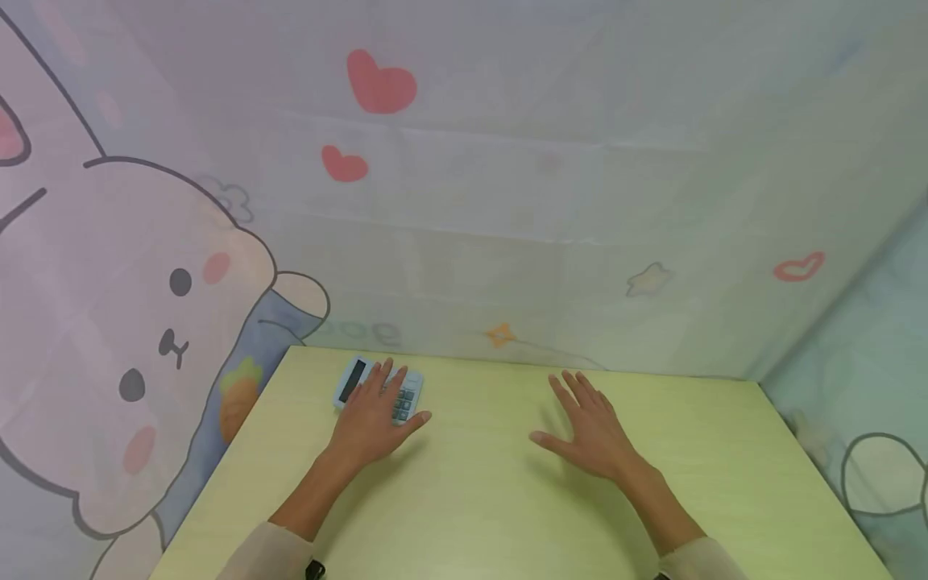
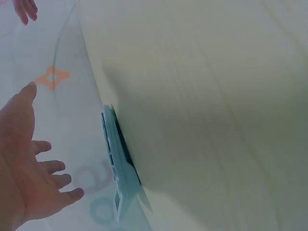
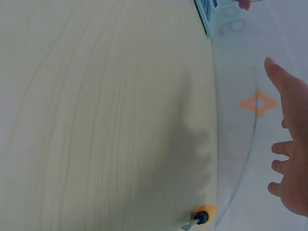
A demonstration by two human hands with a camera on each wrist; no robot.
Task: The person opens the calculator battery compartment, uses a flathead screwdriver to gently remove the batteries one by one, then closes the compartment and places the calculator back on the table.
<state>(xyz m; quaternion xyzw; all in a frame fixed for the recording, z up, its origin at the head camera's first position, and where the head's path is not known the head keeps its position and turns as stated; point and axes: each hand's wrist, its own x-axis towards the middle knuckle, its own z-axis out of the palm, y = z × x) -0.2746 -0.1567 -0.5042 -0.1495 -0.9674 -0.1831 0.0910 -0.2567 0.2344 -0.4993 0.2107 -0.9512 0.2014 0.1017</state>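
A light blue calculator (image 1: 408, 396) with a dark display lies at the table's far left. My left hand (image 1: 371, 420) hovers over it, fingers spread, covering part of its keys. From the left wrist view there is a gap between that hand (image 2: 29, 168) and the calculator (image 2: 120, 166). To the right, my right hand (image 1: 596, 435) is held above the table with its fingers extended and nothing in it. Below it, the right wrist view shows a small orange and black object with a metal-looking tip (image 3: 202, 215); its kind is unclear, and the hand hides it in the head view.
The pale yellow table (image 1: 478, 499) ends at the back against a hanging cloth (image 1: 507, 201) printed with hearts and a rabbit. More printed cloth (image 1: 884, 362) hangs along the right side.
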